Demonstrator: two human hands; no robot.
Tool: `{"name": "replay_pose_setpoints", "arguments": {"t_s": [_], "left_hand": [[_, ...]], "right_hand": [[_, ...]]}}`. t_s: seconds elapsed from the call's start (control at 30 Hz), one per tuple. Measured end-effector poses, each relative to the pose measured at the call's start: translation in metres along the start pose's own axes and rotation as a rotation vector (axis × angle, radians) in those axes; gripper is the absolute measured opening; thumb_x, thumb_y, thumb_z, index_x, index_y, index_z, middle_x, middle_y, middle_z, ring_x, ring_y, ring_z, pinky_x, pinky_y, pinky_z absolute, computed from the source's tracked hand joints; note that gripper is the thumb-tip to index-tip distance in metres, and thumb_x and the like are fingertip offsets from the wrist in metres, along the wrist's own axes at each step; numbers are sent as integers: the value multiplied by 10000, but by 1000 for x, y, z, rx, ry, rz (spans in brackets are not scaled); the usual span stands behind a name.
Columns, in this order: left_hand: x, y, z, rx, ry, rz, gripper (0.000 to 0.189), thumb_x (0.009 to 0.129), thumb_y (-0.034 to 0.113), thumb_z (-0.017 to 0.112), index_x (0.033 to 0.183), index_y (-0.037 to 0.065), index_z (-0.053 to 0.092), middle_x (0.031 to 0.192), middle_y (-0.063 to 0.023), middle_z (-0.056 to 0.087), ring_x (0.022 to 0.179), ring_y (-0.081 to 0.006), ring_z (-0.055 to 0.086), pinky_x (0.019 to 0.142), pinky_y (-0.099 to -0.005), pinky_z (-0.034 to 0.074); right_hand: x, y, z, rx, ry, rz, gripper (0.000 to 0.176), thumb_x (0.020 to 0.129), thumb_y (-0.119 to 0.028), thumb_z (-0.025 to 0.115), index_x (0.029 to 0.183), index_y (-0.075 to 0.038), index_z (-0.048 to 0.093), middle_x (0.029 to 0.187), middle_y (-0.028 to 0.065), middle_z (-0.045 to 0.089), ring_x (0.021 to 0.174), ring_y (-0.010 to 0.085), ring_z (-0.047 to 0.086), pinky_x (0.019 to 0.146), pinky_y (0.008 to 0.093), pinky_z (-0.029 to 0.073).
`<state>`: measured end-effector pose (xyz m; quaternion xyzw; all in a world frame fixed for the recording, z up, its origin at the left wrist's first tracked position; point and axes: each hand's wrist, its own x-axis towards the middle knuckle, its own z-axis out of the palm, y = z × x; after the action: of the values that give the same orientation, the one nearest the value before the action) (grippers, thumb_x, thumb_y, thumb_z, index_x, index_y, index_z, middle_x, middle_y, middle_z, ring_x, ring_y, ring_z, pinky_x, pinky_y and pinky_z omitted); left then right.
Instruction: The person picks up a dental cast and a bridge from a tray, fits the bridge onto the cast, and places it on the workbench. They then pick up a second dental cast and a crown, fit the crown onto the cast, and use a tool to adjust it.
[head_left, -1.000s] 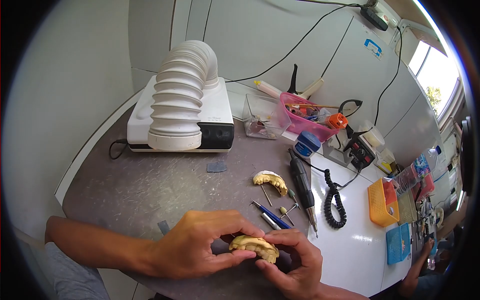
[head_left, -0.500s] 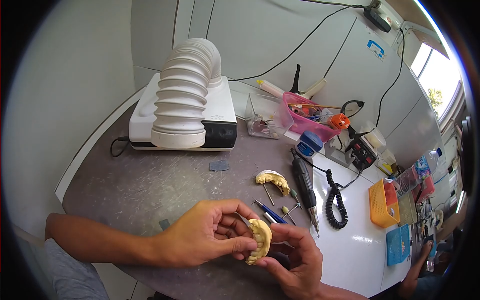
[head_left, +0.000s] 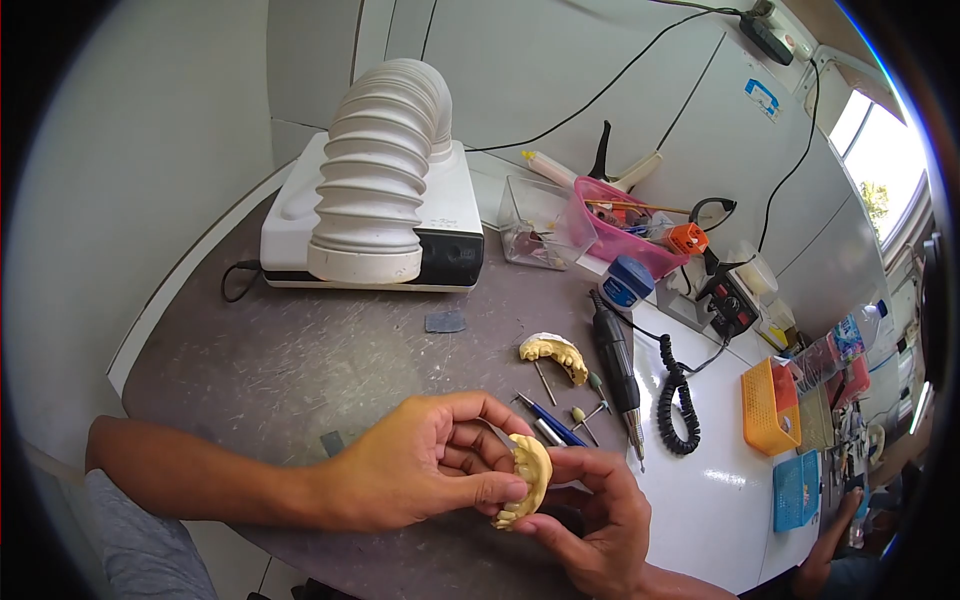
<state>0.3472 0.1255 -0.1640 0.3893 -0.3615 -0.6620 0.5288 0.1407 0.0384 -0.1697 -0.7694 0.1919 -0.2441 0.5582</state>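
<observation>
A yellowish dental cast (head_left: 533, 478) with teeth along its curve is held between both hands, low in the middle of the view. My left hand (head_left: 430, 470) grips its left side, the thumb on the teeth and the fingers curled behind. Closed on its right edge is my right hand (head_left: 598, 510), thumb below and index finger above. A second cast (head_left: 556, 357) lies on the grey tabletop just beyond. Near it are a blue pen-like tool (head_left: 552, 420), small rotary burs (head_left: 590, 418) and a black handpiece (head_left: 617, 365).
A white machine with a ribbed hose (head_left: 375, 170) stands at the back left. Behind are a clear box (head_left: 540, 235), pink basket (head_left: 630, 235) and blue jar (head_left: 626, 284). Orange (head_left: 768, 410) and blue baskets (head_left: 797, 490) sit right. Another person's arm (head_left: 835, 530) shows far right.
The view has shifted slightly, so the table items appear a little to the right. Both hands keep their hold on the cast, which sits almost the same way.
</observation>
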Motion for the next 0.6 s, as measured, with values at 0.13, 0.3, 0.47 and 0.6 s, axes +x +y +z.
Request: {"name": "replay_pose_setpoints", "arguments": {"t_s": [0.13, 0.3, 0.47, 0.6], "left_hand": [[-1, 2, 1, -3, 0, -4, 456, 889, 59, 723, 1273, 11, 481, 1037, -64, 636, 959, -97, 635, 883, -242, 524], [-1, 3, 1, 35, -4, -14, 479, 886, 79, 732, 1284, 14, 473, 1051, -65, 633, 964, -92, 628, 890, -237, 518], [-1, 3, 0, 27, -16, -10, 478, 890, 78, 728, 1288, 14, 470, 1056, -66, 632, 968, -92, 626, 891, -236, 515], [-1, 3, 0, 29, -18, -7, 474, 892, 79, 726, 1286, 14, 472, 1054, -64, 631, 967, -90, 625, 892, -236, 516]], "right_hand": [[1, -1, 1, -9, 22, -36, 534, 811, -9, 782, 1260, 23, 495, 1107, 166, 655, 1009, 231, 685, 870, 341, 592], [1, -1, 0, -8, 4, -25, 537, 811, -3, 779, 1262, 25, 490, 1113, 174, 654, 1007, 233, 688, 872, 342, 592], [1, -1, 0, -10, 1, -46, 539, 812, -1, 778, 1265, 26, 487, 1105, 176, 657, 1002, 235, 691, 874, 342, 590], [1, -1, 0, 5, 0, -38, 539, 813, -1, 778, 1265, 27, 486, 1110, 177, 655, 1004, 236, 690, 877, 342, 589]]}}
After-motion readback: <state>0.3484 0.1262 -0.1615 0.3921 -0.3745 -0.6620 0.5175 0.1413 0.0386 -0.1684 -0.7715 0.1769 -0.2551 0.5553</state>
